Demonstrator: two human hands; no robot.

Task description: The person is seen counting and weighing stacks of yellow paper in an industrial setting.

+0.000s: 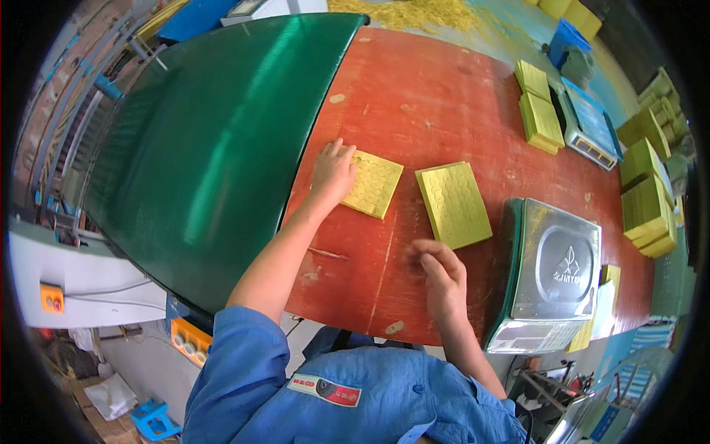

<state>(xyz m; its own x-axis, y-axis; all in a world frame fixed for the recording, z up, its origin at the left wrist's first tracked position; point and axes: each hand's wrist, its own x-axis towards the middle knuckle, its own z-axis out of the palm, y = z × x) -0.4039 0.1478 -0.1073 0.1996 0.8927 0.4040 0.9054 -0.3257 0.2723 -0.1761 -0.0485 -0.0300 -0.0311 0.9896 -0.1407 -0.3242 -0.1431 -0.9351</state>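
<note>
My left hand [333, 173] lies along the left edge of a thin yellow stack of sheets [376, 183], touching it with fingers stretched out. Rows of round cut outlines mark its top sheet. A thicker stack of the same yellow sheets [454, 206] sits a little to the right, slightly turned. Just below its near edge hovers my right hand [442, 280], fingers loosely bent and apart from the thumb. Its fingertips are smeared by motion, and nothing shows between them.
A scale with a metal pan [556, 259] stands right of my right hand. Farther back are another scale [589, 126] and yellow stacks [541, 122] beside it. A green belt surface [214, 148] borders the red table [436, 81] on the left. More yellow blocks [646, 211] stand at the far right.
</note>
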